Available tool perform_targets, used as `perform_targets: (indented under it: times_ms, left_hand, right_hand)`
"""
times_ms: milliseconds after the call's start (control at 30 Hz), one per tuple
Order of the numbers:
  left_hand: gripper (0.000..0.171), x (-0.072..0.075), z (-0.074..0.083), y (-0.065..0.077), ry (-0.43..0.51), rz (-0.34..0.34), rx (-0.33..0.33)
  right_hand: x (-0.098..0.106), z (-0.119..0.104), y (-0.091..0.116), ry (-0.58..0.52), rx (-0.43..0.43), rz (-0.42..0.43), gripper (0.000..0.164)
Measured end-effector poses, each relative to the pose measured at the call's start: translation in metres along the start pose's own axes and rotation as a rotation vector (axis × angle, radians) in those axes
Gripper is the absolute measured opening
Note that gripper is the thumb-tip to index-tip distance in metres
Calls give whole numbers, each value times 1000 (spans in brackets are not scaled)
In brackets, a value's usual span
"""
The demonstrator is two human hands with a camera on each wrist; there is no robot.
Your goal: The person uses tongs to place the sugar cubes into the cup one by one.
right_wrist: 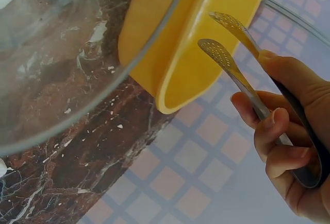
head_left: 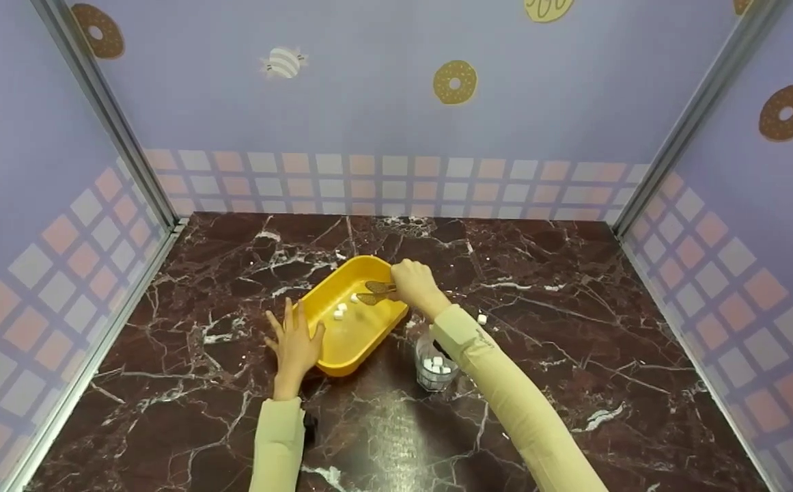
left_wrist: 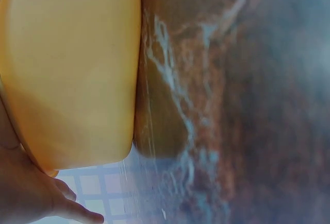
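**On the marbled desk (head_left: 198, 410), tongs ready among white cubes**

You have the yellow tray (head_left: 362, 338) slanted near the middle of the desk. Your right sleeve (head_left: 519, 410) reaches in from the lower right and hides part of the glass (head_left: 422, 374). Your left grip (head_left: 297, 348) touches the tray's left rim, fingers spread and straight, seemingly to steady it. Your right grip (head_left: 412, 280) is above the tray's right end, knuckles up, fingers curled round the tongs (head_left: 371, 298). These point left over the tray, their perforated tips apart with nothing between them. Smallest of all, a few loose cubes (head_left: 339, 315) lie on the tray floor, more cubes (head_left: 436, 362) sit in the glass, and a single cube (head_left: 482, 319) lies on the desk just beside your sleeve.

You appear to be at the picking step, with no cube pinched yet. The next move seems to call for setting the tips either side of one and squeezing lightly, since something so small could slip out. Whether the tips touch the tray floor, you cannot tell.
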State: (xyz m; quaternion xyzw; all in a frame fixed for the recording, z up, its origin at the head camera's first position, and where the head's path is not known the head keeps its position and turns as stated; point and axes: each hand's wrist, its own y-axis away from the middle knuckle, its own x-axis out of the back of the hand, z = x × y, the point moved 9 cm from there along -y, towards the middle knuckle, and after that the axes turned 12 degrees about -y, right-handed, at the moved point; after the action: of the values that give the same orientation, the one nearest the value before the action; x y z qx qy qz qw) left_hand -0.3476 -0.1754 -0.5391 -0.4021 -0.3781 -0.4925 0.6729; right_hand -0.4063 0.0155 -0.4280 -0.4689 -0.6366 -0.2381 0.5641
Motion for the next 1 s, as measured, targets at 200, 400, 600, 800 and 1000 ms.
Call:
perform_targets:
  times_ms: [200, 400, 600, 800, 1000]
  left_hand:
    - [61, 2, 3, 0, -11, 27, -11]
    - [60, 3, 2, 0, -11, 30, -10]
    - [61, 3, 3, 1, -3, 29, -6]
    - [61, 3, 2, 1, 2, 13, -5]
    - [62, 1, 0, 0, 2, -1, 2]
  right_hand:
    - [-10, -3, -7, 61, -5, 1, 24]
    - [-23, -9, -15, 97, -9, -34, 29]
    - [-33, -14, -19, 120, 2, -43, 41]
    - [-35, -16, -18, 138, 19, -10, 45]
    - [-39, -13, -20, 107, 1, -34, 46]
